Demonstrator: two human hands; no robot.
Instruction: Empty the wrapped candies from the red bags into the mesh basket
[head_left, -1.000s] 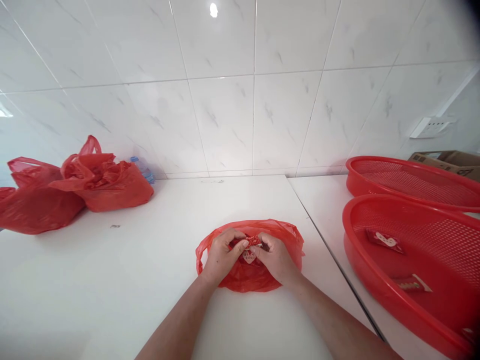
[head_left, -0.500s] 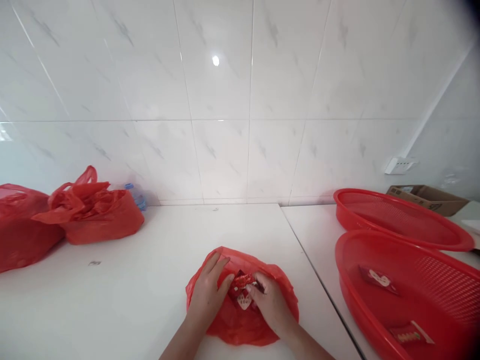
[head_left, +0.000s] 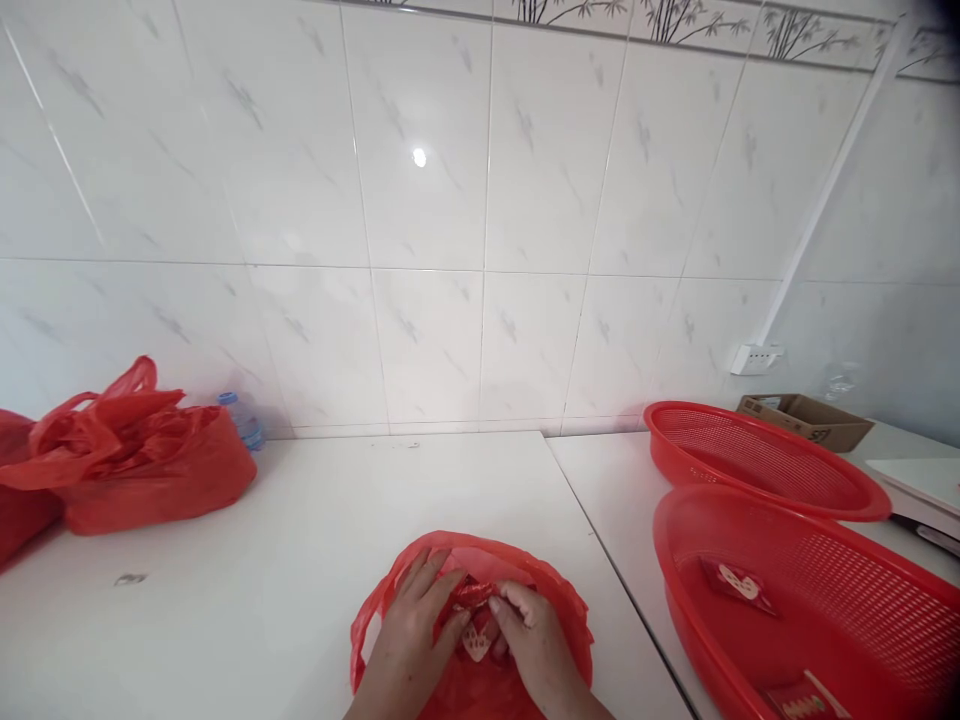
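A red plastic bag [head_left: 546, 568] lies opened out on the white table in front of me, with both hands inside its rim. My right hand [head_left: 536, 635] pinches the edge of a small shiny red packet [head_left: 474, 594] between thumb and fingers. My left hand [head_left: 416, 625] rests at the bag's left side, fingers stretched out, thumb beside the packets. Below the shiny packet is a dark red packet with a pale heart-shaped print [head_left: 477, 642]. The left fingertips lie against the bag's inner wall, and the hands partly cover the packets.
Two red plastic baskets [head_left: 675, 545] stand at the right; the nearer holds a heart-printed packet [head_left: 739, 583] and another red packet [head_left: 806, 700]. Behind them is a cardboard box [head_left: 847, 437]. Filled red bags [head_left: 161, 500] and a blue-capped bottle [head_left: 244, 425] stand at the left, by the tiled wall.
The view has tilted up and shifted, so everything sits lower in the picture. My right hand has moved closer to my left over the packets, and the shiny packet sits deeper between them.
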